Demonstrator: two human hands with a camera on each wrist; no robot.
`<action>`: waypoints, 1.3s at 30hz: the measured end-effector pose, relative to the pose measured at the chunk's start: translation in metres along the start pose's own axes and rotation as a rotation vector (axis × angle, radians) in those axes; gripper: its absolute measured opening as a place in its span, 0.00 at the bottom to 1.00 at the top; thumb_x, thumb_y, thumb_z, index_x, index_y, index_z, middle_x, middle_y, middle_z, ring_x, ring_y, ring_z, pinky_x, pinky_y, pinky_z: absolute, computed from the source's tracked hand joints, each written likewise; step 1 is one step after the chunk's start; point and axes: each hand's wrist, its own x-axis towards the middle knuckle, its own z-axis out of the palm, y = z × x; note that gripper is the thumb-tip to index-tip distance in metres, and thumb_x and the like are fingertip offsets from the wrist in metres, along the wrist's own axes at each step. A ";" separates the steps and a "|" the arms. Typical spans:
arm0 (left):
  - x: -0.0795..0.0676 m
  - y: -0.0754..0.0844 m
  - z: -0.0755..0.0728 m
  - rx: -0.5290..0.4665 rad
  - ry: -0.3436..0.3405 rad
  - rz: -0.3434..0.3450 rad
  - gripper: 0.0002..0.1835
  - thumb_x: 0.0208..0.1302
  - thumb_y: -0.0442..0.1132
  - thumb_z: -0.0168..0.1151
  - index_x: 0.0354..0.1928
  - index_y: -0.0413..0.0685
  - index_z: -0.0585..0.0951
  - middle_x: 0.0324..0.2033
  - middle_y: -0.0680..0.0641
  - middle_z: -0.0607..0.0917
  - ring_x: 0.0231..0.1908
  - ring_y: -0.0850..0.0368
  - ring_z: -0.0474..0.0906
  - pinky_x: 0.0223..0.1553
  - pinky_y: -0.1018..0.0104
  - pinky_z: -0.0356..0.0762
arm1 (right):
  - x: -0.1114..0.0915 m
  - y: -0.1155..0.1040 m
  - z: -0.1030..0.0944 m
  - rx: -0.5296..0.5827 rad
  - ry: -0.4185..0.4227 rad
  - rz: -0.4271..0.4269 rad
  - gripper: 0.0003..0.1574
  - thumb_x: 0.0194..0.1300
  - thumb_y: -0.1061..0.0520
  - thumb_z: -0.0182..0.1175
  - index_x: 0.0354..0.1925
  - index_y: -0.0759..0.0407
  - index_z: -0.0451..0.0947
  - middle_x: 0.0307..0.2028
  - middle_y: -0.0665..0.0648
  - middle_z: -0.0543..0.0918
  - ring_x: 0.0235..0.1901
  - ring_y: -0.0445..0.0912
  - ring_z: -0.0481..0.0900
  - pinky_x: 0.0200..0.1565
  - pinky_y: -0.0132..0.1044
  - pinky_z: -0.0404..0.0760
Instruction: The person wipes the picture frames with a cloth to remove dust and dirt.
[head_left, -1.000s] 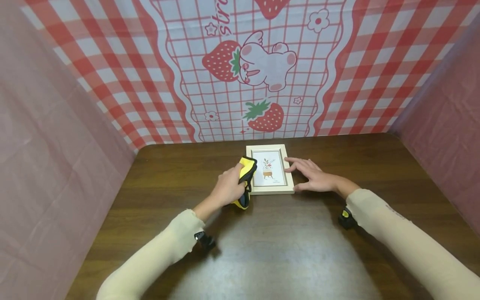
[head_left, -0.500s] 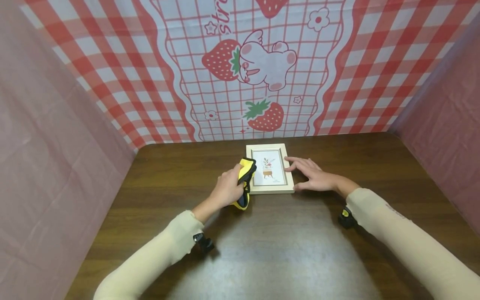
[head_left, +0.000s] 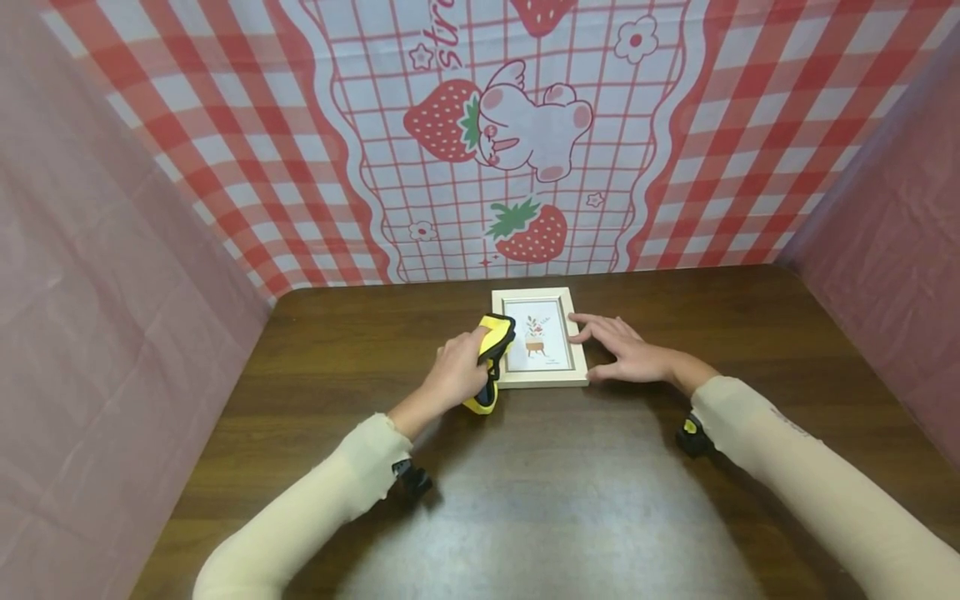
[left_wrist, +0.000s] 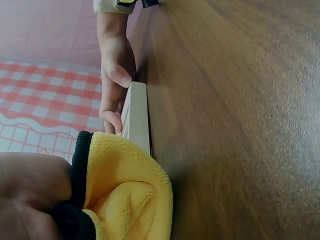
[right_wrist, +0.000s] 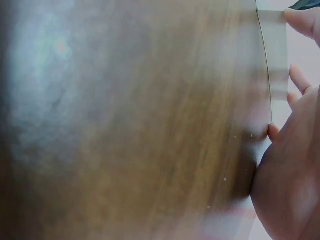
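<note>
While the left hand grips the cloth, the spread right hand touches the frame, probably stiff, best held by its right edge.

Beyond the fingers hung a red-checked strawberry cloth; beneath lay a glossy brown worktop, pink drapes either side.

At centre, the cloth is yellow edged in black, the picture frame cream around a white print. Below, the tabletop is brown wood grain; up top, the backdrop carries red-and-white checks; far left, the curtain is pink.
</note>
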 end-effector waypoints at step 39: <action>0.102 -0.011 -0.004 0.104 -0.001 -0.124 0.35 0.67 0.37 0.72 0.77 0.61 0.79 0.61 0.41 0.92 0.59 0.36 0.89 0.62 0.41 0.90 | 0.002 -0.004 0.000 -0.001 -0.017 0.055 0.32 0.69 0.49 0.76 0.67 0.47 0.77 0.91 0.62 0.57 0.90 0.68 0.51 0.84 0.84 0.31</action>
